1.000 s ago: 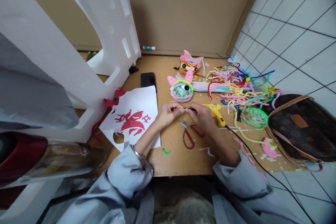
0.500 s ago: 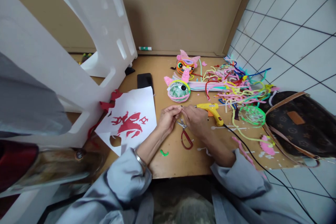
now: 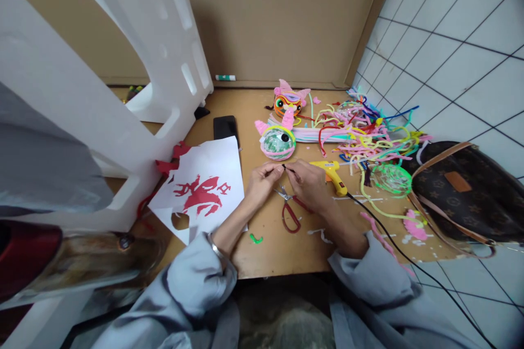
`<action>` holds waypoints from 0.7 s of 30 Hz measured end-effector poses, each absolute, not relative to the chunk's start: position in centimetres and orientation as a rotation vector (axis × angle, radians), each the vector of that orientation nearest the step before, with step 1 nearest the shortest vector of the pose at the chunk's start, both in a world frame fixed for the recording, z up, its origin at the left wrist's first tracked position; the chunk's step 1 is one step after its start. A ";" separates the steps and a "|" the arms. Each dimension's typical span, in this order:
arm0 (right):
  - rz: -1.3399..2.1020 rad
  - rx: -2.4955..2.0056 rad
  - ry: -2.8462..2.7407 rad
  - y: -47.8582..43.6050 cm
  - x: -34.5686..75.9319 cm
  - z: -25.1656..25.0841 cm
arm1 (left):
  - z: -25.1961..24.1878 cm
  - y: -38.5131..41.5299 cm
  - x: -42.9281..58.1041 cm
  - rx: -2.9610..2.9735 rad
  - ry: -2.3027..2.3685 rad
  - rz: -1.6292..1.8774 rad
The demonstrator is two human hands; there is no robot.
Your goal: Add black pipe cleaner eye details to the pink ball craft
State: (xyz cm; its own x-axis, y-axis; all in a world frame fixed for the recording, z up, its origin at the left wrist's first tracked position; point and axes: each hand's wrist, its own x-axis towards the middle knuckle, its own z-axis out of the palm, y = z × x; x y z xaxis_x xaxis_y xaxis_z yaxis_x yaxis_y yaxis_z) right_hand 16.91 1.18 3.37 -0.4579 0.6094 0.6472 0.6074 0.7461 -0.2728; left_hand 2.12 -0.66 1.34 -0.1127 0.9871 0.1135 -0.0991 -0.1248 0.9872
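Observation:
Over the middle of the table, my left hand (image 3: 263, 181) and my right hand (image 3: 308, 182) meet with fingertips pinched. Between them shows a small black piece (image 3: 284, 166), too small to name for sure. Both hands seem to grip it. Below my hands lie red-handled scissors (image 3: 290, 215), blades partly spread. Just beyond sits a round green-and-white head (image 3: 278, 143) with pink ears, a pink rim and one black eye. Behind it is an orange figure (image 3: 289, 102) with large eyes. The yellow glue gun (image 3: 336, 177) lies right of my right hand, partly hidden by it.
A heap of coloured pipe cleaners (image 3: 368, 131) lies at the right, beside a green wound oval (image 3: 388, 180) and a brown handbag (image 3: 466, 191). Left are a paper with red cutouts (image 3: 213, 174), a black phone (image 3: 225, 127) and a white plastic frame (image 3: 164, 54). The glue gun's cord crosses the right side.
My right hand has shifted slightly and its fingers have turned, so the small black piece shows more clearly between my fingertips. The things on the table stay put.

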 end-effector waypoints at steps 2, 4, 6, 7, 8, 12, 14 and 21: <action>0.044 -0.889 -2.185 1.4 17.1 3.5 | 1.5 -0.6 1.8 1.196 1.139 1.385; 0.078 -0.886 -2.200 1.5 17.2 3.6 | 1.7 -0.6 1.7 1.212 1.169 1.372; 0.103 -0.878 -2.211 1.5 17.3 3.6 | 1.8 -0.7 1.8 1.225 1.229 1.392; 0.109 -0.874 -2.217 1.5 17.2 3.6 | 1.8 -0.7 1.9 1.219 1.256 1.408; 0.110 -0.874 -2.224 1.4 17.2 3.6 | 1.8 -0.8 2.1 1.202 1.275 1.424; 0.100 -0.906 -2.247 1.1 17.0 3.6 | 1.7 -0.9 2.6 1.108 1.263 1.435; 0.135 -0.919 -2.233 1.2 17.1 3.5 | 1.7 -1.0 2.7 1.092 1.229 1.419; 0.379 -0.855 -2.129 2.4 17.6 3.2 | 2.5 -1.0 1.7 1.286 1.155 1.402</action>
State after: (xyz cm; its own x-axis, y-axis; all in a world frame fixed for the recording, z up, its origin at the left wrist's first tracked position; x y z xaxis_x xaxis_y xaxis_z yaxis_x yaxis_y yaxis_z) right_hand 17.64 2.37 3.24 -0.4575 0.6862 0.5656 0.4486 0.7273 -0.5195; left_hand 1.72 -0.98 2.48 -0.0717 0.9820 0.1745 -0.0173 -0.1761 0.9842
